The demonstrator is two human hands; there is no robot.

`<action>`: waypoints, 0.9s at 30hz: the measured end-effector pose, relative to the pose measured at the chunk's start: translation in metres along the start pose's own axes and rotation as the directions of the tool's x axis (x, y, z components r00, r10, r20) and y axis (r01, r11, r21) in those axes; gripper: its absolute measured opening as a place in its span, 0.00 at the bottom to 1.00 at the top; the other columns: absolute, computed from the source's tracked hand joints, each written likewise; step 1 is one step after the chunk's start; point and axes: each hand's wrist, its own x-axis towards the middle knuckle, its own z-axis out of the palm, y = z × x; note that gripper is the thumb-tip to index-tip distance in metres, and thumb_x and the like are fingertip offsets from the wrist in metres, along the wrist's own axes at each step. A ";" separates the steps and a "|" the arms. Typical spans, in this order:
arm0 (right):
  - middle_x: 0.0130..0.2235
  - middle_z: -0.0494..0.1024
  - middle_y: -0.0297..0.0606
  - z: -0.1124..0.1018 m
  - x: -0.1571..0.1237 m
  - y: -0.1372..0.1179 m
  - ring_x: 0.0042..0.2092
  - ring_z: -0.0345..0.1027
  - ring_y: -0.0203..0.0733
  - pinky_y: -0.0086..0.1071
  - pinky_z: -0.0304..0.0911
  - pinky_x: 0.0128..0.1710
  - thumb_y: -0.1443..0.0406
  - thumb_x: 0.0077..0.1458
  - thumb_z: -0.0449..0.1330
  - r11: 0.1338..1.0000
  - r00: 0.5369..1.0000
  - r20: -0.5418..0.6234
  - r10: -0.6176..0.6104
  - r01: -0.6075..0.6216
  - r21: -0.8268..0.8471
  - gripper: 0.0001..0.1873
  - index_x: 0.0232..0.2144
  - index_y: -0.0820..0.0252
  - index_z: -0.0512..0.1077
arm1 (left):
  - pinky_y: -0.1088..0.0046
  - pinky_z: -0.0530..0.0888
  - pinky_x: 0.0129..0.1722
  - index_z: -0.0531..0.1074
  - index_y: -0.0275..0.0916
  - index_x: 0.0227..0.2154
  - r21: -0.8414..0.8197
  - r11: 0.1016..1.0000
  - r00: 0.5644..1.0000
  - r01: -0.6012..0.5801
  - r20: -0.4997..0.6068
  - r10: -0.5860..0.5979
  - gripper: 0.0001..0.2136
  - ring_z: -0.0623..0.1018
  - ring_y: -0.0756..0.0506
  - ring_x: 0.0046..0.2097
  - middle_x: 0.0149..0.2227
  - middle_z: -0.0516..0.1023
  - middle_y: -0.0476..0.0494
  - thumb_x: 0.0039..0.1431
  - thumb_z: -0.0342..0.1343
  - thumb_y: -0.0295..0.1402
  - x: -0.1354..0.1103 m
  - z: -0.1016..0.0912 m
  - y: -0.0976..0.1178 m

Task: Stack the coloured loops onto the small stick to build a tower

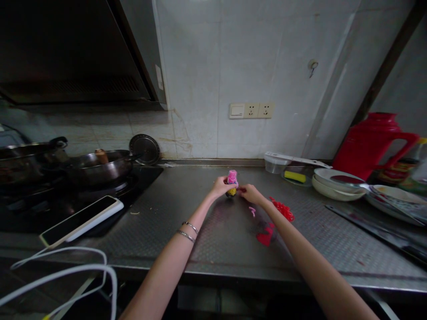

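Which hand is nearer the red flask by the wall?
The right hand: it is in front of the red flask and to its left. The left hand is farther left, so farther away.

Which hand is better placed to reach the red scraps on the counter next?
Probably the right hand: it lies closer to the red scraps, while the left hand is wrapped around the pink-and-yellow item.

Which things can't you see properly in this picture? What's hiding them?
Small pink-and-yellow object: left hand and right hand cover it, so its kind is unclear.
Crumpled red plastic scrap: right forearm hides part.
Dark metal pot: cut off by the head view's left edge.
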 end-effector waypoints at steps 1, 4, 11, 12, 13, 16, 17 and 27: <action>0.28 0.76 0.37 -0.004 -0.004 0.001 0.30 0.66 0.37 0.25 0.57 0.30 0.70 0.43 0.52 1.000 0.999 0.033 0.018 -0.019 0.015 0.15 0.33 0.62 0.75 | 0.73 0.69 0.34 0.73 0.30 0.33 0.003 1.000 1.000 -0.002 0.008 0.002 0.16 0.73 0.48 0.32 0.32 0.76 0.41 0.41 0.61 0.36 0.000 0.001 -0.002; 0.25 0.75 0.35 -0.019 -0.018 0.006 0.26 0.64 0.35 0.25 0.58 0.27 0.67 0.42 0.54 0.992 0.982 0.160 0.099 -0.110 0.062 0.14 0.32 0.64 0.76 | 0.72 0.69 0.35 0.73 0.30 0.35 0.004 1.000 1.000 -0.004 0.024 0.004 0.17 0.73 0.48 0.33 0.33 0.76 0.40 0.42 0.60 0.36 0.002 0.003 -0.008; 0.25 0.76 0.37 -0.042 -0.054 0.004 0.24 0.63 0.34 0.26 0.58 0.24 0.63 0.42 0.55 0.952 0.939 0.326 0.107 -0.191 0.237 0.15 0.30 0.66 0.75 | 0.72 0.69 0.34 0.72 0.29 0.35 -0.015 1.000 0.999 0.001 0.045 0.000 0.18 0.73 0.48 0.33 0.33 0.76 0.40 0.41 0.61 0.35 -0.001 0.012 -0.005; 0.25 0.76 0.38 -0.043 -0.058 0.002 0.25 0.64 0.35 0.26 0.58 0.25 0.63 0.42 0.55 0.951 0.940 0.323 0.108 -0.192 0.240 0.15 0.30 0.66 0.75 | 0.72 0.69 0.34 0.72 0.29 0.35 -0.015 1.000 0.999 0.004 0.050 -0.003 0.17 0.73 0.48 0.32 0.33 0.76 0.40 0.41 0.61 0.35 -0.002 0.013 -0.004; 0.26 0.76 0.38 -0.044 -0.061 0.000 0.26 0.65 0.35 0.26 0.59 0.26 0.63 0.42 0.55 0.952 0.942 0.318 0.105 -0.188 0.244 0.14 0.30 0.66 0.75 | 0.72 0.69 0.34 0.72 0.29 0.34 -0.014 1.000 0.999 0.007 0.054 -0.006 0.17 0.73 0.48 0.32 0.33 0.76 0.40 0.41 0.61 0.35 -0.003 0.014 -0.002; 0.30 0.77 0.38 -0.044 -0.066 -0.005 0.30 0.67 0.37 0.27 0.59 0.30 0.63 0.42 0.55 0.955 0.948 0.307 0.080 -0.161 0.248 0.14 0.30 0.65 0.75 | 0.72 0.69 0.34 0.72 0.29 0.34 -0.011 1.000 0.998 0.006 0.060 -0.006 0.16 0.73 0.48 0.32 0.33 0.76 0.40 0.41 0.61 0.34 -0.005 0.017 0.001; 0.30 0.77 0.37 -0.044 -0.067 -0.006 0.31 0.67 0.37 0.27 0.60 0.31 0.64 0.42 0.55 0.959 0.949 0.306 0.076 -0.154 0.239 0.14 0.30 0.64 0.75 | 0.72 0.69 0.34 0.72 0.29 0.34 -0.013 1.000 0.998 0.003 0.062 -0.002 0.16 0.73 0.48 0.32 0.33 0.76 0.40 0.41 0.61 0.33 -0.006 0.018 0.002; 0.33 0.74 0.37 -0.040 -0.069 -0.010 0.33 0.66 0.36 0.25 0.60 0.31 0.70 0.36 0.58 0.983 0.954 0.274 0.125 -0.156 0.095 0.24 0.42 0.63 0.68 | 0.72 0.69 0.35 0.72 0.28 0.33 -0.031 0.999 0.997 0.018 0.077 -0.016 0.16 0.73 0.48 0.32 0.33 0.76 0.40 0.40 0.61 0.32 -0.010 0.015 0.011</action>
